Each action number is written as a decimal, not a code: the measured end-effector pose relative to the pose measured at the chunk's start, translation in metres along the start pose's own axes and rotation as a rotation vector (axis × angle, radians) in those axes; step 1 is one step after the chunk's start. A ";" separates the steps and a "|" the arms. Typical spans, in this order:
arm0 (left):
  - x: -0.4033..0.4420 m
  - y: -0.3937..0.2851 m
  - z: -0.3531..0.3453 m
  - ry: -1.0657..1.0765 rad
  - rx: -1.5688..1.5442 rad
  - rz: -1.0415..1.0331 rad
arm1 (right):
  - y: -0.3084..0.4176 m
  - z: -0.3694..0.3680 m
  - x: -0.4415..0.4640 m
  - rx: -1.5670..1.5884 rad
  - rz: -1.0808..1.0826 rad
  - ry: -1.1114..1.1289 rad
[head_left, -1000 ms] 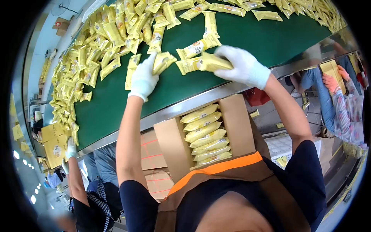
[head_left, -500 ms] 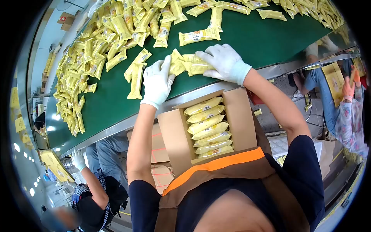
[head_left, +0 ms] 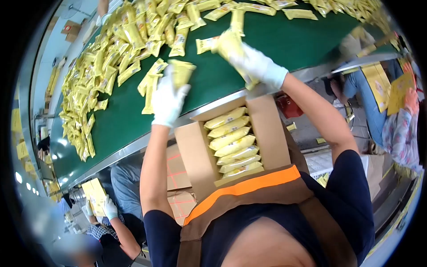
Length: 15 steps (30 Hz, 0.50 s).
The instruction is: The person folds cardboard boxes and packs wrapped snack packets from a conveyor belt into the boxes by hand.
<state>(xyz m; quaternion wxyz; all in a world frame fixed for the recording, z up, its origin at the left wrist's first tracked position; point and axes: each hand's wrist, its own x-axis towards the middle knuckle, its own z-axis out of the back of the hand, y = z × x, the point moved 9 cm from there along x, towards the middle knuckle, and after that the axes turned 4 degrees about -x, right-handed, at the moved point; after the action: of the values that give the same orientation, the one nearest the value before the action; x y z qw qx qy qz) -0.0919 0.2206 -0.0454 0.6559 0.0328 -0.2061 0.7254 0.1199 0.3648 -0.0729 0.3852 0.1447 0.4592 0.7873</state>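
My left hand (head_left: 167, 101), in a white glove, is over the green belt with its fingers closed on a yellow wrapped snack packet (head_left: 182, 72). My right hand (head_left: 261, 66), gloved as well, grips another yellow packet (head_left: 232, 48), tilted and smeared by motion; whether it is one packet or more, I cannot tell. Below the hands, close to my apron, an open cardboard box (head_left: 193, 147) holds a row of several yellow packets (head_left: 234, 143). Its side flaps are folded outward.
Loose packets (head_left: 129, 33) are heaped on the green belt (head_left: 120, 120), whose metal edge (head_left: 133, 144) runs above the box. Flat cartons (head_left: 180, 164) lie beneath at left. Co-workers handle yellow cartons at lower left (head_left: 94, 196) and at right (head_left: 400, 92).
My left hand has drawn a packet leftward. My right hand has lifted and turned its packet. The co-worker at lower left now has both hands on a yellow carton.
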 end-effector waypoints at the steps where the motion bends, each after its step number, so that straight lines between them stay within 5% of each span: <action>1: -0.006 0.013 0.016 -0.084 -0.280 0.181 | 0.014 0.010 0.002 0.505 0.157 -0.047; 2: -0.013 0.029 0.024 -0.155 -0.560 0.367 | 0.005 0.011 -0.009 0.766 0.032 0.067; 4: -0.012 0.038 0.052 -0.345 -0.866 0.306 | 0.008 0.009 -0.027 1.027 -0.143 0.057; 6: -0.046 0.019 0.040 -0.222 -1.754 0.634 | 0.020 0.007 -0.043 1.127 -0.092 0.112; 9: -0.084 -0.028 0.044 -0.072 -2.218 0.648 | 0.056 0.001 -0.085 1.128 0.013 0.249; 12: -0.113 -0.054 0.039 -0.080 -2.585 0.637 | 0.115 -0.014 -0.143 0.110 0.283 0.421; 13: -0.114 -0.062 0.041 0.003 -2.646 0.456 | 0.122 -0.036 -0.159 -0.323 0.461 0.408; 14: -0.121 -0.063 0.036 -0.032 -2.674 0.510 | 0.124 -0.063 -0.174 -0.757 0.646 0.357; 15: -0.122 -0.068 0.032 -0.053 -2.640 0.577 | 0.120 -0.094 -0.186 -0.774 0.759 0.353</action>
<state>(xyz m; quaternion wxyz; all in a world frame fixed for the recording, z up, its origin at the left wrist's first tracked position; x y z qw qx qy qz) -0.0169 0.0989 -0.0377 0.0191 -0.6472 -0.7558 0.0976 0.1310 0.1356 0.0004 0.0175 0.0140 0.1104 0.9936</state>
